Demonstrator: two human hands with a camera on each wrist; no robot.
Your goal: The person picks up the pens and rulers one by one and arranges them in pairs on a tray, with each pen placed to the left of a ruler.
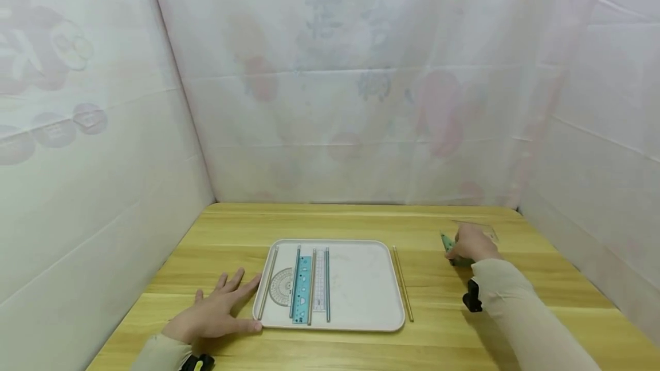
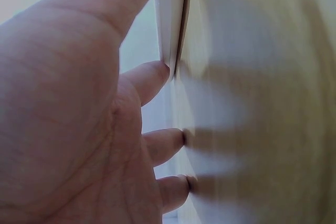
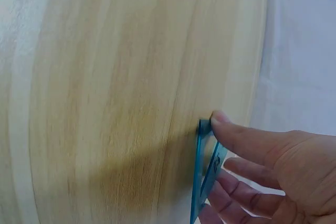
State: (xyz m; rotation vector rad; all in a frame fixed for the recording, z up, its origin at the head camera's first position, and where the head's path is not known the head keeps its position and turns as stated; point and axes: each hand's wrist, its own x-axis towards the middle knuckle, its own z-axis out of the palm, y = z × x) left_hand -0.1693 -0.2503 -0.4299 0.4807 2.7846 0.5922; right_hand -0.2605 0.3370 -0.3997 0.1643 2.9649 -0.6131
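Note:
My right hand (image 1: pixel 471 243) pinches a teal set square (image 1: pixel 447 241) between thumb and fingers at the right of the table. In the right wrist view the set square (image 3: pixel 202 174) is tilted up on edge, thumb on its upper corner. My left hand (image 1: pixel 216 308) lies with fingers spread at the left side of a white tray (image 1: pixel 366 285), thumb and index fingertip at its rim. On the tray are a clear protractor (image 1: pixel 281 287), a blue ruler (image 1: pixel 302 291), a clear ruler (image 1: pixel 319 282) and several pencils, one of them a blue pencil (image 1: pixel 327 285).
A gold pencil (image 1: pixel 403 284) lies on the wooden table (image 1: pixel 361 348) just right of the tray. A clear flat piece (image 1: pixel 490 231) lies behind my right hand, partly hidden by it. White cloth walls (image 1: pixel 340 102) enclose the table at the back and sides.

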